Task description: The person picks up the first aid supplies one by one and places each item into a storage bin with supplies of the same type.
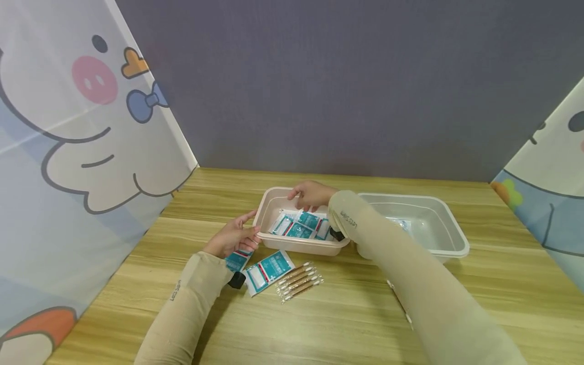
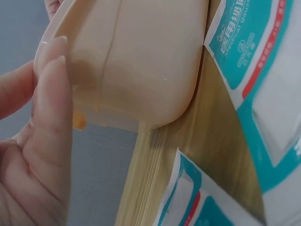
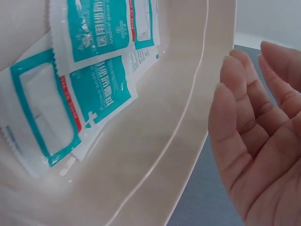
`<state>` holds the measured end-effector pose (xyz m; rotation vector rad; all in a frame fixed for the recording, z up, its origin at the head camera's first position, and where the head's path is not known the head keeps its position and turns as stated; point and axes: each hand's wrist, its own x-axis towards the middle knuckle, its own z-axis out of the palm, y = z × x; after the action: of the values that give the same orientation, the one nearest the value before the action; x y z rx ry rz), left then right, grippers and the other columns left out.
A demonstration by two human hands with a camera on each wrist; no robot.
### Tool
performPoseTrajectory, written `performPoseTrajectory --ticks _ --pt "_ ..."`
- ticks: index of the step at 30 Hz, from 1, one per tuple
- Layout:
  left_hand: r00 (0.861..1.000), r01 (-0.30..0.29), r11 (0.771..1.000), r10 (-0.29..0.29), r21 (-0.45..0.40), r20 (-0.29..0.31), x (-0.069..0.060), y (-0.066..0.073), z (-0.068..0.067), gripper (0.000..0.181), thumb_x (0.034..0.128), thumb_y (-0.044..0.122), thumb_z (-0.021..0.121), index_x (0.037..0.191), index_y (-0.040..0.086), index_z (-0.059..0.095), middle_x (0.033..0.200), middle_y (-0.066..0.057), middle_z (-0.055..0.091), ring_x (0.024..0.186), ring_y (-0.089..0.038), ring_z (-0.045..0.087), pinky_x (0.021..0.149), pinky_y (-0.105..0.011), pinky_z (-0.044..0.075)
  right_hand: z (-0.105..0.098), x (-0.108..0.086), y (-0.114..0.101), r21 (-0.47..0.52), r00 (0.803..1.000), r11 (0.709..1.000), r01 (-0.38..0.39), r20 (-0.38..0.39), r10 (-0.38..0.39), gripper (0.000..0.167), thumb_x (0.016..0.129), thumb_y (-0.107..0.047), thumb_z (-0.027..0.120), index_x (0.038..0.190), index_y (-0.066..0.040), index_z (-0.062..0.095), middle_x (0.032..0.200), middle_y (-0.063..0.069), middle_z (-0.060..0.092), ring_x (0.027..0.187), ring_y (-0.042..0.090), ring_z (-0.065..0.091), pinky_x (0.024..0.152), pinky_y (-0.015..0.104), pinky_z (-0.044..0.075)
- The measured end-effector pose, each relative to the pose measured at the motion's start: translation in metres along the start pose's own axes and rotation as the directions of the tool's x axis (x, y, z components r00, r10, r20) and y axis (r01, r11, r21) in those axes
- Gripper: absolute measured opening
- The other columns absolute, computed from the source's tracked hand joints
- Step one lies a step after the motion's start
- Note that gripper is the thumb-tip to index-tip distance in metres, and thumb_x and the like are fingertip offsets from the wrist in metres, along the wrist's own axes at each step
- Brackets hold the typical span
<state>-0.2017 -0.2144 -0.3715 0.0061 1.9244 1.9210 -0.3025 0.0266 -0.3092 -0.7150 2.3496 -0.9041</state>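
Note:
A pale pink-beige bin (image 1: 303, 247) holds several teal-and-white gauze packets (image 1: 301, 230), some overlapping. My left hand (image 1: 231, 236) grips the bin's left rim; in the left wrist view its fingers (image 2: 51, 94) lie against the bin's outer wall (image 2: 141, 61). Over the bin's far side is my right hand (image 1: 315, 194), holding nothing. The right wrist view has this hand (image 3: 263, 132) with loosely bent fingers at the rim, beside the packets (image 3: 94, 89); whether they touch the rim I cannot tell.
A grey-white bin (image 1: 433, 223) with a packet inside stands to the right, partly behind my right sleeve. On the wooden table (image 1: 347, 324) lie two gauze packets (image 1: 270, 272), wrapped cotton swabs (image 1: 298, 282) and another swab item (image 1: 399, 303) by the right sleeve. A grey panel stands behind.

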Motion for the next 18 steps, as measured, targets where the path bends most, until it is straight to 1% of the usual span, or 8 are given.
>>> performPoseTrajectory --ticks 2,5,8,10,13,16,18 --pt "1.0 0.001 1.0 -0.001 0.0 -0.002 0.0 0.0 0.0 0.066 0.1013 0.005 0.045 0.155 0.01 0.008 0.065 -0.003 0.065 0.051 -0.009 0.063 0.051 -0.022 0.055 -0.001 -0.004 0.0 -0.009 1.0 1.0 0.005 0.005 -0.005 0.037 0.091 -0.002 0.058 0.128 -0.001 0.058 0.106 0.021 0.065 0.069 0.018 0.058 0.056 0.025 0.049" --pt "1.0 0.002 1.0 -0.002 0.007 -0.002 0.0 0.0 -0.001 0.066 0.1014 0.005 0.045 0.155 0.01 0.007 0.066 -0.004 0.065 0.051 -0.009 0.063 0.051 -0.022 0.055 -0.003 -0.011 0.001 -0.013 1.0 1.0 0.012 0.004 -0.012 0.035 0.091 -0.003 0.059 0.126 -0.002 0.059 0.104 0.021 0.065 0.071 0.021 0.059 0.062 0.032 0.052" --pt "1.0 0.003 1.0 -0.003 0.016 -0.003 0.0 0.0 -0.001 0.066 0.1013 0.005 0.046 0.155 0.01 0.007 0.067 -0.005 0.065 0.051 -0.009 0.063 0.051 -0.022 0.055 -0.003 -0.017 0.002 0.001 1.0 1.0 0.016 -0.002 -0.016 0.033 0.091 -0.004 0.06 0.124 -0.003 0.06 0.099 0.017 0.066 0.07 0.02 0.058 0.068 0.038 0.053" --pt "1.0 0.003 1.0 -0.003 0.023 -0.006 0.0 0.0 -0.001 0.066 0.1013 0.005 0.045 0.155 0.01 0.008 0.067 -0.005 0.065 0.051 -0.009 0.063 0.051 -0.021 0.055 -0.003 -0.02 0.001 0.027 1.0 1.0 0.015 -0.007 -0.015 0.032 0.091 -0.003 0.06 0.123 -0.003 0.06 0.095 0.013 0.067 0.068 0.017 0.057 0.066 0.036 0.052" --pt "1.0 0.006 0.999 -0.005 0.033 -0.008 0.0 0.001 -0.001 0.065 0.1014 0.005 0.045 0.155 0.01 0.008 0.067 -0.005 0.065 0.051 -0.009 0.063 0.051 -0.022 0.055 0.0 -0.024 0.001 0.05 1.0 0.998 0.027 -0.009 -0.027 0.032 0.091 -0.003 0.061 0.123 -0.003 0.061 0.09 0.007 0.067 0.069 0.017 0.057 0.061 0.03 0.05" --pt "1.0 0.012 0.999 -0.011 0.034 -0.009 0.0 0.001 -0.001 0.066 0.1013 0.005 0.046 0.155 0.01 0.008 0.068 -0.005 0.065 0.051 -0.009 0.063 0.051 -0.022 0.055 0.004 -0.028 -0.001 0.047 0.998 0.997 0.065 0.01 -0.066 0.032 0.091 -0.004 0.061 0.122 -0.003 0.061 0.086 0.005 0.067 0.073 0.024 0.059 0.063 0.032 0.05" --pt "1.0 0.016 0.999 -0.016 0.034 -0.01 -0.001 0.002 -0.001 0.066 0.1012 0.005 0.046 0.155 0.01 0.007 0.068 -0.006 0.065 0.051 -0.009 0.063 0.051 -0.022 0.055 0.008 -0.03 -0.002 0.035 0.994 0.994 0.107 0.031 -0.108 0.031 0.091 -0.004 0.06 0.122 -0.002 0.061 0.083 0.004 0.066 0.073 0.023 0.059 0.064 0.033 0.051"
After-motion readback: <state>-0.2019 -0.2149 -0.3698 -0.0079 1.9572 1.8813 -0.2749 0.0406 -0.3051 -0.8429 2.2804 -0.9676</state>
